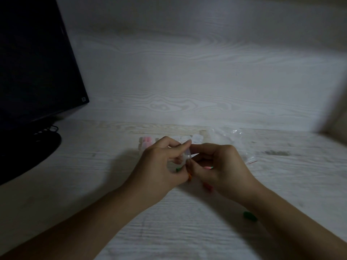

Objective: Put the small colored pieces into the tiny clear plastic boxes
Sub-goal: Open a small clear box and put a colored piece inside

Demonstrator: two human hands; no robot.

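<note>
- Working low over the pale wooden table, near the row of clear boxes.
- Left hand pinching one tiny clear box; keep steady.
- Right hand curled at its mouth; contents unclear.
- Fetching the loose green piece afterwards.

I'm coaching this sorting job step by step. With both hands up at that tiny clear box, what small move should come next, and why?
Probably slip the orange piece into the tiny clear plastic box. Both the left hand and the right hand pinch the box above the pale wooden table, with the orange piece showing just below it. Whether the box is open is too blurred to tell.
</note>
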